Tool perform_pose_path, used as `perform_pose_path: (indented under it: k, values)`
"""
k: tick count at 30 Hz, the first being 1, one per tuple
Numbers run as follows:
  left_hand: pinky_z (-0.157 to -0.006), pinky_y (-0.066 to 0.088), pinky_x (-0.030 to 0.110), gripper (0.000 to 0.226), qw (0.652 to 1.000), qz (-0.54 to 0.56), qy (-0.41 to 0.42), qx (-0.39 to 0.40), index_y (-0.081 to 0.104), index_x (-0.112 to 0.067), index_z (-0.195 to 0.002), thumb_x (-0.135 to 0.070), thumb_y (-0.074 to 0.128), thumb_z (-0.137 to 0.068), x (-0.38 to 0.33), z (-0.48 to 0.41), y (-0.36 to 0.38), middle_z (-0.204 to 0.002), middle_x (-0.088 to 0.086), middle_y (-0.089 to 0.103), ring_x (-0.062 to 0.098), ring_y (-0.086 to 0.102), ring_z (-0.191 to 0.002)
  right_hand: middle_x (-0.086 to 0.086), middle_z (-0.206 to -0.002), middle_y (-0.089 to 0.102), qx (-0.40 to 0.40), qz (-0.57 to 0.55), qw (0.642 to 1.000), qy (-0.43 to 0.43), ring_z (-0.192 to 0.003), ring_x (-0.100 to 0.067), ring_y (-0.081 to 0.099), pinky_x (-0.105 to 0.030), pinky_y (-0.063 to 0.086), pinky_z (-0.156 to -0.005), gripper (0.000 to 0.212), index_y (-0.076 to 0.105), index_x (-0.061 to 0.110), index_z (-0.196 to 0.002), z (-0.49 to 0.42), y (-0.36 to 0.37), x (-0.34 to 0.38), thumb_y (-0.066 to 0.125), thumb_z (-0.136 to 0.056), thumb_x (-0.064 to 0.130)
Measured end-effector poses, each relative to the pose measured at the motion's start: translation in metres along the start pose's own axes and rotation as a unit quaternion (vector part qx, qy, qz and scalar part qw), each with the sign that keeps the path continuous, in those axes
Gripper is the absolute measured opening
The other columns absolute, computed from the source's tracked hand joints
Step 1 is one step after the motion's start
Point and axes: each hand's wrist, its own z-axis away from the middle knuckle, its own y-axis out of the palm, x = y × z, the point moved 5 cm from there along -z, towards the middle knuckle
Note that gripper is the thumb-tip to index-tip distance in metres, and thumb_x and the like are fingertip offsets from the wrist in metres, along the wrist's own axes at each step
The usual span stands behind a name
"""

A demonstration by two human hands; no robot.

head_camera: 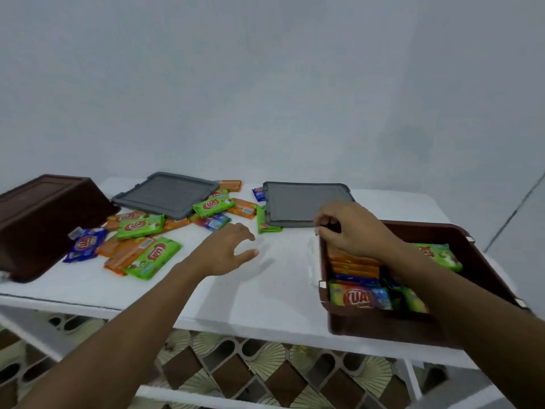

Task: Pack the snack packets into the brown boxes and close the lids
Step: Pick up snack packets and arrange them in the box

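Observation:
A brown box (483, 261) at the right of the white table holds upright orange, green and blue snack packets (356, 296). My right hand (351, 228) is over the box's far left corner, fingers curled on the tops of the orange packets (354, 262). My left hand (227, 249) hovers open above the table's middle, holding nothing. Loose green, orange and blue packets (147, 255) lie scattered at the left and back. A second brown box (41, 219) lies tipped upside down at the far left. Two grey lids (165, 193) (298, 202) lie flat at the back.
The table (265, 293) ends close in front of me, with patterned floor tiles (265, 367) below. A plain pale wall stands right behind the table. The right box overhangs the near edge slightly.

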Motion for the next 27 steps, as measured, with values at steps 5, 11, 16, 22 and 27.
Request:
perform_pose_path:
  k: [5, 11, 16, 22, 27]
  values:
    - [-0.105, 0.037, 0.040, 0.076, 0.999, -0.039, -0.030, -0.007, 0.057, -0.024, -0.128, -0.075, 0.026, -0.082, 0.100, 0.043, -0.009, -0.137, -0.003, 0.053, 0.018, 0.044, -0.127, 0.006, -0.105, 0.062, 0.131, 0.012, 0.991, -0.015, -0.096, -0.013, 0.053, -0.035, 0.047, -0.086, 0.030, 0.062, 0.025, -0.114, -0.055, 0.070, 0.060, 0.061, -0.090, 0.042]
    - [-0.116, 0.006, 0.058, 0.075, 0.971, -0.078, -0.222, -0.038, 0.024, -0.031, -0.151, -0.070, 0.028, -0.086, 0.219, 0.085, -0.010, -0.163, 0.004, 0.004, 0.036, 0.002, -0.148, 0.003, -0.124, 0.056, 0.276, 0.013, 0.960, 0.047, -0.111, -0.016, 0.050, -0.035, 0.044, -0.096, 0.041, 0.053, 0.031, -0.127, -0.093, 0.163, 0.105, 0.057, -0.090, 0.049]
    - [-0.115, 0.004, 0.061, 0.090, 0.964, -0.052, -0.260, -0.036, 0.019, -0.034, -0.152, -0.083, 0.010, -0.076, 0.247, 0.100, 0.006, -0.162, 0.004, -0.014, 0.038, -0.010, -0.147, 0.001, -0.136, 0.046, 0.221, -0.011, 0.970, 0.101, -0.122, -0.019, 0.041, -0.041, 0.038, -0.102, 0.049, 0.046, 0.031, -0.134, -0.096, 0.214, 0.126, 0.055, -0.090, 0.051]
    - [-0.112, 0.011, 0.062, 0.084, 0.975, -0.061, -0.206, -0.059, 0.031, -0.030, -0.146, -0.078, 0.012, -0.079, 0.225, 0.101, 0.012, -0.163, 0.005, -0.001, 0.037, -0.002, -0.147, 0.010, -0.150, 0.032, 0.097, -0.001, 0.989, 0.107, -0.133, -0.014, 0.031, -0.039, 0.025, -0.104, 0.057, 0.030, 0.039, -0.145, -0.079, 0.229, 0.145, 0.052, -0.093, 0.044]
    - [-0.112, 0.004, 0.063, 0.077, 0.985, -0.068, -0.155, -0.034, 0.023, -0.032, -0.149, -0.075, 0.016, -0.085, 0.189, 0.099, 0.026, -0.163, -0.002, -0.006, 0.033, 0.000, -0.147, 0.017, -0.160, 0.010, 0.105, 0.018, 0.994, 0.037, -0.145, -0.009, 0.012, -0.039, 0.014, -0.112, 0.059, 0.017, 0.046, -0.149, -0.063, 0.238, 0.147, 0.038, -0.095, 0.034]
